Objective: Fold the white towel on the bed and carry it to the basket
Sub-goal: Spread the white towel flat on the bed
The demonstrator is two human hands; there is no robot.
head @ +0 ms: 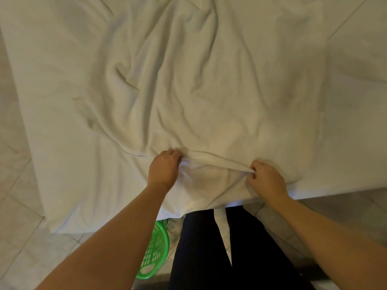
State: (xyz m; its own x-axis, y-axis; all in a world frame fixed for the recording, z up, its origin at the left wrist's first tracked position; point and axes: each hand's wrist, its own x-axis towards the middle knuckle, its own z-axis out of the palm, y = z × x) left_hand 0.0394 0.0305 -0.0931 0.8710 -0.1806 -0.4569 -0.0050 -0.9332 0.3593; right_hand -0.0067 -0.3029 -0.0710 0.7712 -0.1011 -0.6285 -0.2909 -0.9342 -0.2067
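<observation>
Bed fills most of the view, covered in a plain white sheet, seen from above at its near edge. Floor is pale tile with thin grout lines, showing at left and lower right. Lighting is dim and yellowish. No writing, brand or label readable anywhere.

White towel lies spread on the bed, rumpled, with deep creases running up the middle; its near edge reaches the edge of the bed in front of the person. Towel and sheet are almost the same colour, so the towel's far edges are hard to trace.

Green plastic basket with slotted sides sits on the floor just beside the bed, partly hidden by the left forearm and next to the person's dark trousers.

Left hand is closed, fingers curled around a bunch of the towel's near edge. Right hand is also closed, pinching the same edge further right. Cloth between the two hands rises in a small ridge. Both forearms are bare.
</observation>
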